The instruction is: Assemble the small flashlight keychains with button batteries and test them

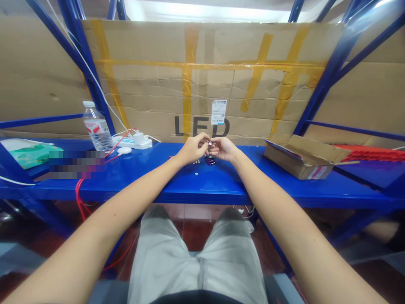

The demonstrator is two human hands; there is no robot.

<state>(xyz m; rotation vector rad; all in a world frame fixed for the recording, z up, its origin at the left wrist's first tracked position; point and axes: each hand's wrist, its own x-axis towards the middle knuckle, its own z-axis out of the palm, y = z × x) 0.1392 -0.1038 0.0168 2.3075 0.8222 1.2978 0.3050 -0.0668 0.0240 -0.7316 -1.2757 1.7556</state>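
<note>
Above the blue table, my left hand (195,148) and my right hand (224,148) meet, fingers closed in a pinch. Between their fingertips is a small shiny whitish piece (210,143), too small to name. Just under my right hand lies a bundle of dark, glossy purple and green loops (210,160), partly hidden by the fingers. Several tiny bead-like bits (196,162) rest on the table below my left hand. Closer to the front edge lies a small white disc (196,173).
An open cardboard box (300,162) stands at the right, with red stacked material (373,153) beyond it. On the left are a water bottle (96,128), a power strip (139,143), red cable (79,192) and a green packet (34,154). A large taped carton (152,93) backs the blue table (218,183).
</note>
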